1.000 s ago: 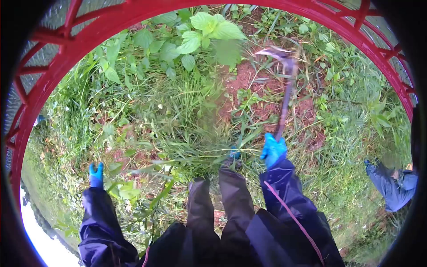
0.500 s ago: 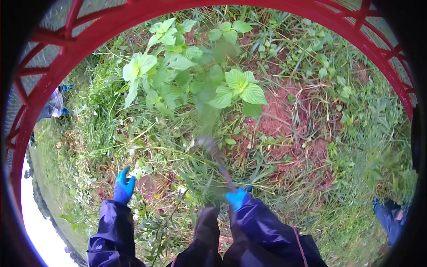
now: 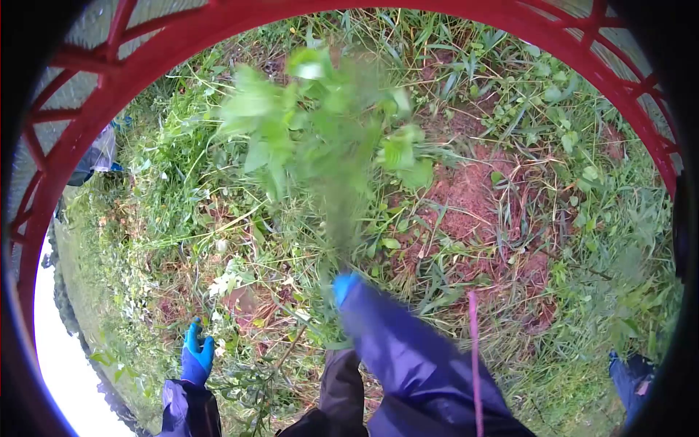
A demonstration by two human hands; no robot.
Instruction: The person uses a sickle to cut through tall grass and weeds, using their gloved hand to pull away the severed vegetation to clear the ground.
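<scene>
Weeds [image 3: 320, 131], tall and broad-leaved, blur pale green above red soil [image 3: 466, 204], just ahead of the right hand [image 3: 344, 285]; its blue-gloved grip cannot be told. Left hand [image 3: 196, 357] hangs loosely spread over grass [image 3: 182, 211], touching nothing.

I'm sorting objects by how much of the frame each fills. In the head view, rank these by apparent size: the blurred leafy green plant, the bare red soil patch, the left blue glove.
1. Blurred leafy green plant, though nearness and motion blur may inflate it.
2. Bare red soil patch, roughly comparable.
3. Left blue glove, clearly smallest.
</scene>
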